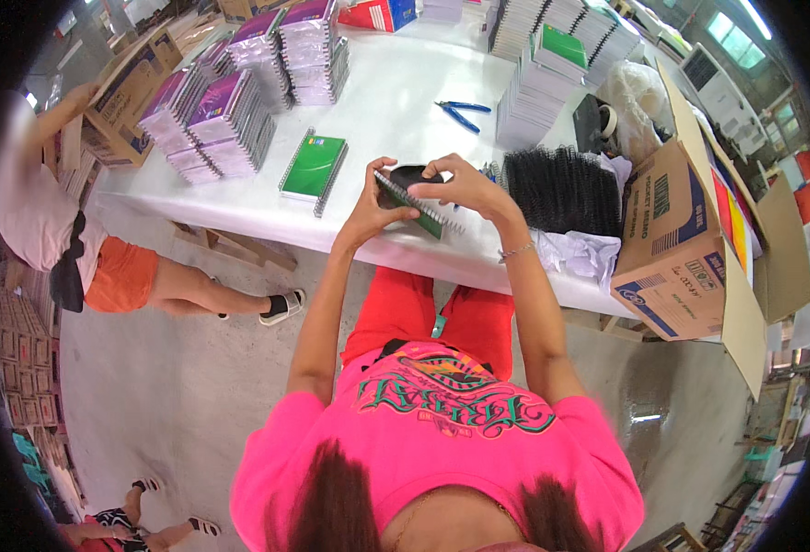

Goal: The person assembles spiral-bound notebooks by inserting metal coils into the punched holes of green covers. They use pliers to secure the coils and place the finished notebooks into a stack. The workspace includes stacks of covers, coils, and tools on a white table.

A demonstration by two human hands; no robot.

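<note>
Left hand [368,210] fingers [379,171] grip the lower end of a green spiral notebook [411,207]; right hand [465,187] fingers pinch its upper edge. Notebook held tilted above the white counter [386,101] edge. Black wire coils [561,189] just right; blue pliers [465,112] beyond; 1 green notebook [314,166] lies left.

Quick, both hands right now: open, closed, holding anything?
Left hand: closed on the lower end of the green spiral notebook.
Right hand: fingers curled on the notebook's upper edge, by its wire spiral.
</note>
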